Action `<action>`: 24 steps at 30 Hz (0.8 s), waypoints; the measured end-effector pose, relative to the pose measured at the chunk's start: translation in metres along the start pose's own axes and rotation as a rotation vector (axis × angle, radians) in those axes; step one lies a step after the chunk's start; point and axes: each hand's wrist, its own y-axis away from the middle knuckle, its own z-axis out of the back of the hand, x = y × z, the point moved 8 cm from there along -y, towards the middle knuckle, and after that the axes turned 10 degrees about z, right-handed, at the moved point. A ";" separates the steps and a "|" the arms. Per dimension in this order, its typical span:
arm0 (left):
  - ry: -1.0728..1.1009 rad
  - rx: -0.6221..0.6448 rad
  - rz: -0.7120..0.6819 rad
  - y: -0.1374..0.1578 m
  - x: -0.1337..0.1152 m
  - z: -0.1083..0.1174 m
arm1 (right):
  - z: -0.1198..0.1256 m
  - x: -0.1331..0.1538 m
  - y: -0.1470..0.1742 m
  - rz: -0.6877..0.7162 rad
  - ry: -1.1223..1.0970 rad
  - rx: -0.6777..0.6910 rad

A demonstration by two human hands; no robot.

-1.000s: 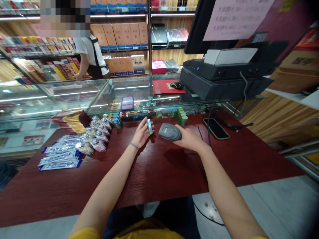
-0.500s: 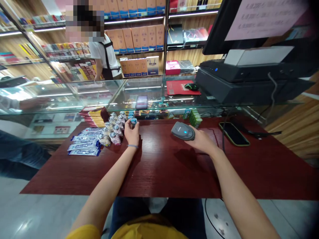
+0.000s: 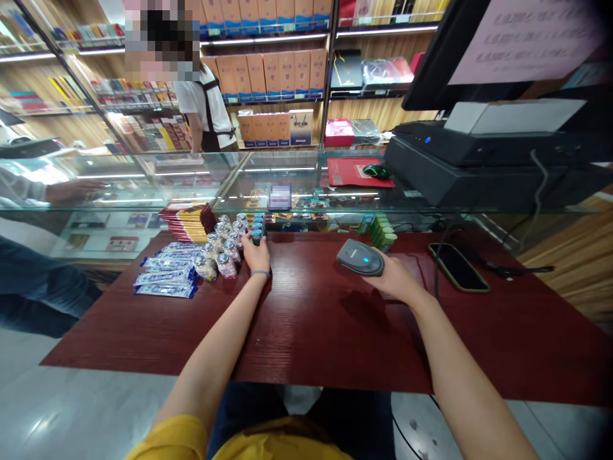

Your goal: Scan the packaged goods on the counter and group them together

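Observation:
My left hand [image 3: 258, 257] has its fingers around a small dark container with a blue top [image 3: 257, 234]. It stands at the near end of a row of similar blue-topped containers [image 3: 258, 219]. Just left of this hand are several clear jars with silver lids [image 3: 226, 263], filled with small pieces. In my right hand [image 3: 395, 276] is a dark grey barcode scanner [image 3: 360, 257] with a lit blue light, held above the dark red table [image 3: 306, 332]. The fingers beneath the scanner are mostly hidden.
Blue-and-white packets [image 3: 167, 271] and a stack of yellow-and-red packs [image 3: 186, 222] lie at left. Green containers [image 3: 380, 230] and a phone [image 3: 458, 267] are at right. Behind stand a glass counter [image 3: 297, 163], a monitor [image 3: 440, 57] and a person [image 3: 204, 108].
My left hand has lowered the small blue-topped container to the front of its row. The right hand still holds the scanner over the table. The view has shifted slightly.

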 end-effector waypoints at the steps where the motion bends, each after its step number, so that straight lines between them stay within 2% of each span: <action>1: -0.010 -0.004 0.004 -0.001 -0.001 -0.001 | 0.000 0.001 0.000 0.004 -0.007 0.000; 9: -0.093 0.049 -0.026 -0.001 -0.005 -0.006 | 0.001 0.000 0.000 -0.045 -0.018 0.037; 16: -0.190 0.021 -0.291 0.013 -0.024 -0.004 | 0.013 -0.006 0.002 -0.055 -0.124 -0.106; 20: -0.288 -0.030 -0.486 0.032 -0.044 -0.004 | 0.031 -0.015 0.005 -0.087 -0.159 -0.241; 22: -0.300 -0.010 -0.578 0.045 -0.053 -0.012 | 0.043 -0.018 0.007 -0.120 -0.162 -0.313; 24: -0.291 0.066 -0.640 0.060 -0.060 -0.030 | 0.056 -0.022 0.011 -0.160 -0.163 -0.366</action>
